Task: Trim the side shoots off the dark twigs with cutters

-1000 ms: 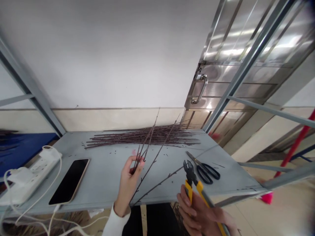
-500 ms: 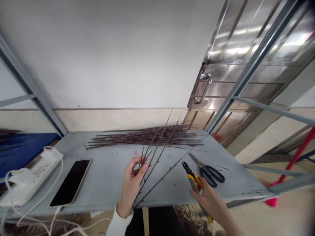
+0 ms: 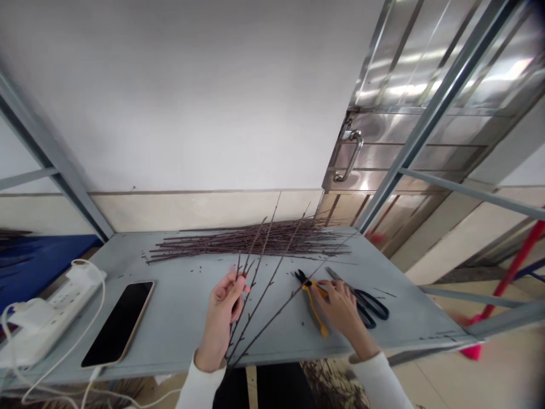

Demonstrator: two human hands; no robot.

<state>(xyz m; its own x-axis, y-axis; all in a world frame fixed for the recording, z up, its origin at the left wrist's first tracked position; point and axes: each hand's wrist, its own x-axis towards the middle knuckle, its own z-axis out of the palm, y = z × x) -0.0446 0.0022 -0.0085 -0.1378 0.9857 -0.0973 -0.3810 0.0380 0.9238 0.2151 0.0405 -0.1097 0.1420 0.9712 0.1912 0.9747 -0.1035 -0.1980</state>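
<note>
Several thin dark twigs (image 3: 272,279) slant up and to the right from my left hand (image 3: 222,309), whose thumb and fingers are closed on them. Some of them fan apart over the grey table. Under my right hand (image 3: 338,304) are cutting pliers (image 3: 314,309) with black jaws and yellow-and-grey handles, low at the table top. My fingers lie over the right handle, while the left one sticks out free. One twig crosses near the jaws. Scissors (image 3: 372,304) with dark handles lie just right of that hand, partly hidden by it.
A pile of twigs (image 3: 238,241) lies along the back of the table (image 3: 179,318). To the left are a phone (image 3: 119,324) on a cable and a white power strip (image 3: 55,318). Grey metal posts (image 3: 415,147) rise at the table's sides; small twig bits are scattered about.
My right hand has moved left with the pliers and lowered them beside the scissors; the handles have spread apart. My left hand has shifted slightly left with the twigs.
</note>
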